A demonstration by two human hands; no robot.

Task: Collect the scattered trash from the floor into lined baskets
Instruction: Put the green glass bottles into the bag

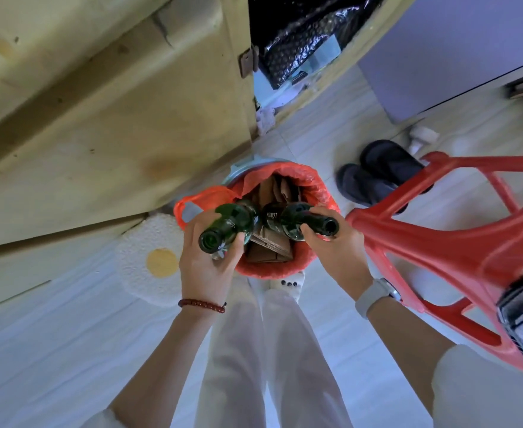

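- Basket [242, 172] with its red liner [315, 186] is the landmark: it stands on the floor against the wooden cabinet door [99, 118], directly ahead of the person's feet, probably so that trash can be dropped in from above without bending far.
- Red plastic chair [439, 242] lies just to the right of the basket, and a pair of dark slippers [374, 174] sits behind it, to the right of the basket and further away.
- Cardboard pieces [272, 242] already stand inside the basket, so the remaining room is narrow.
- Left green bottle [226, 227] is over the left part of the basket mouth, base pointing down into it and open neck toward the camera. I judge this is to slide it between the cardboard and the liner.
- Right green bottle [288, 219] is over the right part of the mouth, held in the same direction, its label visible.
- Left hand [204, 264] has its fingers curled around the neck of the left bottle.
- Right hand [337, 245] grasps the neck of the right bottle with curled fingers and thumb.
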